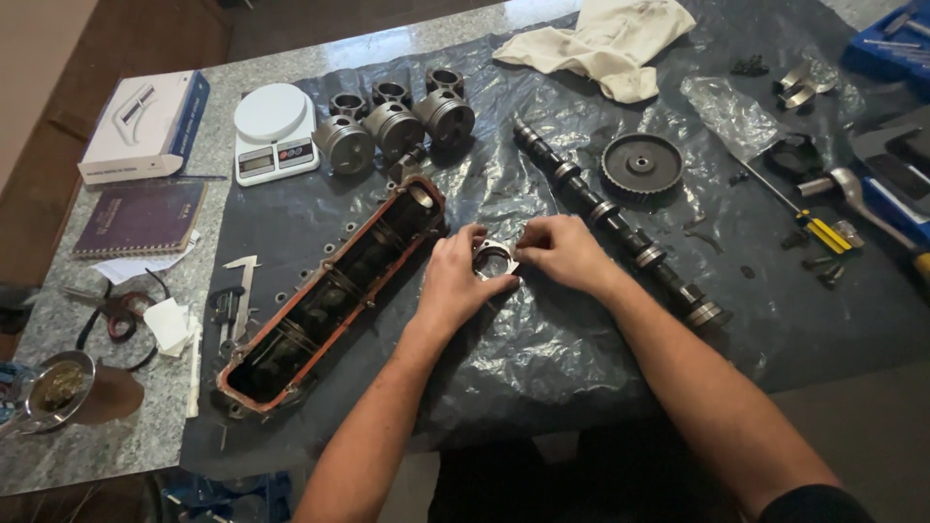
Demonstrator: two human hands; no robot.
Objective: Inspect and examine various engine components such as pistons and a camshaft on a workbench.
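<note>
Left of the long rusty-red cast housing (329, 291) we see a white round-topped digital scale (274, 131) on the speckled stone surface (116, 436). Just right of the housing, our left hand (463, 281) curls around a small bright metal half-ring cap (494, 260), thumb and fingers closed on it. Our right hand (562, 252) pinches its other edge. Further right of the housing lies a dark ridged steel camshaft (620, 228) on crinkled black plastic sheet (542, 358).

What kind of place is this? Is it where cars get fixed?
Probably a home workshop where an engine is being taken apart. A camshaft, three pistons and a toothed pulley lie on a plastic-covered table, and both hands hold a small metal bearing cap.
</note>
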